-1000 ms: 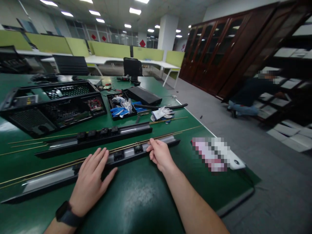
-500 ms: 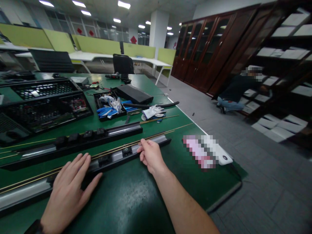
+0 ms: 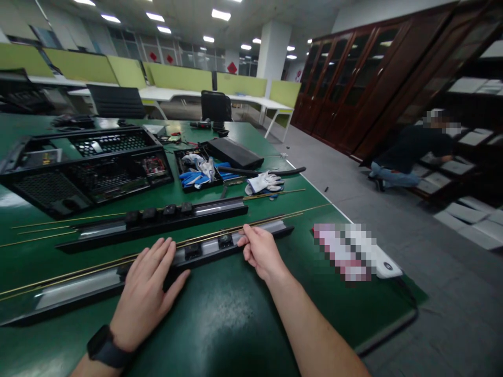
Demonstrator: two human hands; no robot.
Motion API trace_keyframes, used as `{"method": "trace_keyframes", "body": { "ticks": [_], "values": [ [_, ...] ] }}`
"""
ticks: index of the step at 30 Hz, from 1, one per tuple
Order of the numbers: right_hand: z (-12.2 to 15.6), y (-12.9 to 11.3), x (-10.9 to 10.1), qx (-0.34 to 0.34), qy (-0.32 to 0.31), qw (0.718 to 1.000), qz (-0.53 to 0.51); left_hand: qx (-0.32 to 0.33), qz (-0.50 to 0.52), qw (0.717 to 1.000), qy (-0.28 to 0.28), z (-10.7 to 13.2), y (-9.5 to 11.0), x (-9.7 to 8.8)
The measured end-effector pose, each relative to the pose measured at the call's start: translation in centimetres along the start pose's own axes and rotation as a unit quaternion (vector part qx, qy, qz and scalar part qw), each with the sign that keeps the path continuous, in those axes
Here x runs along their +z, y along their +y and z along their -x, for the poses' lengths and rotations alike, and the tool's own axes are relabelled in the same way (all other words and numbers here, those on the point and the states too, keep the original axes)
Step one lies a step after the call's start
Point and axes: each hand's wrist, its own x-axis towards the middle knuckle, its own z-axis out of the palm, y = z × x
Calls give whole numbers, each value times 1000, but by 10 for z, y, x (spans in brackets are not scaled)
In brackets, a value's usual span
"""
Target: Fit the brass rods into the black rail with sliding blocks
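Note:
A long black channel (image 3: 257, 242) with a silvery inner face lies slantwise across the green table, small black blocks (image 3: 193, 251) set along it. Thin brass rods (image 3: 208, 235) run lengthwise over its far side. My left hand (image 3: 147, 285) rests flat over the channel and rods, fingers stretched out and thumb apart; its palm hides part of both. Farther right, my right hand (image 3: 262, 252) is closed in a pinch at the rods, thumb and forefinger together at the channel's far edge. Just beyond lies a second black channel (image 3: 220, 210) with similar blocks and rods.
Behind stand an opened computer case (image 3: 118, 183) and a black tray (image 3: 182, 157) holding gloves. A white glove (image 3: 264, 182) lies beside a black strip (image 3: 293, 172). A white power bank-like device (image 3: 387, 266) sits near the right edge. A person (image 3: 408, 149) crouches by shelves.
My view has turned left, so everything sits farther right in the picture. Both hands keep nearly the same places on the channel. The crouching person's arm has shifted at the shelf.

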Motion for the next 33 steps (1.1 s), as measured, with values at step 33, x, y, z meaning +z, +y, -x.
{"method": "trace_keyframes", "body": {
  "ticks": [33],
  "values": [
    [-2, -1, 1, -42, 83, 996, 9, -37, 0, 999, -32, 5, -2, -20]
  ]
}}
